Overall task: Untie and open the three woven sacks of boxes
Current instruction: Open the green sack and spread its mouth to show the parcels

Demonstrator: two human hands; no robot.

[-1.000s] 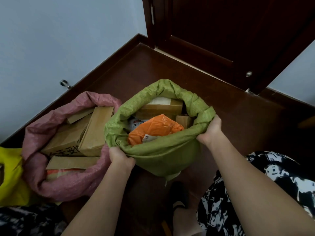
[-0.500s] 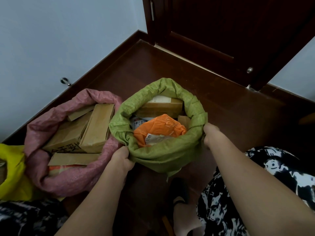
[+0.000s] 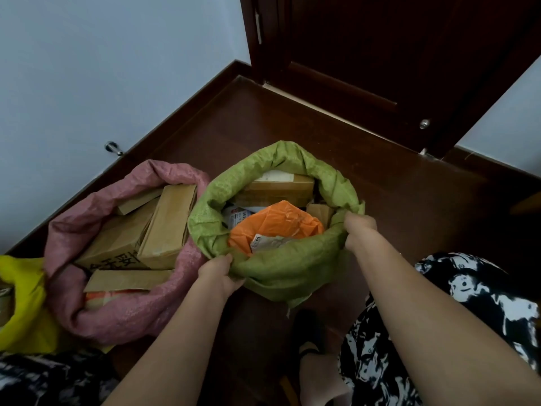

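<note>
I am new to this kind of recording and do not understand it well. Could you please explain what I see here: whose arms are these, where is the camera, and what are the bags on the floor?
No machine is here. A person wears one camera on the head, looking down at their own arms. Three woven sacks stand on the dark wooden floor. The green sack in the middle is open, with an orange parcel and cardboard boxes inside. The left hand grips its near rim and the right hand grips its right rim. Beside it, the pink sack is open too, showing boxes. Only part of the yellow sack shows at the left edge.
</note>
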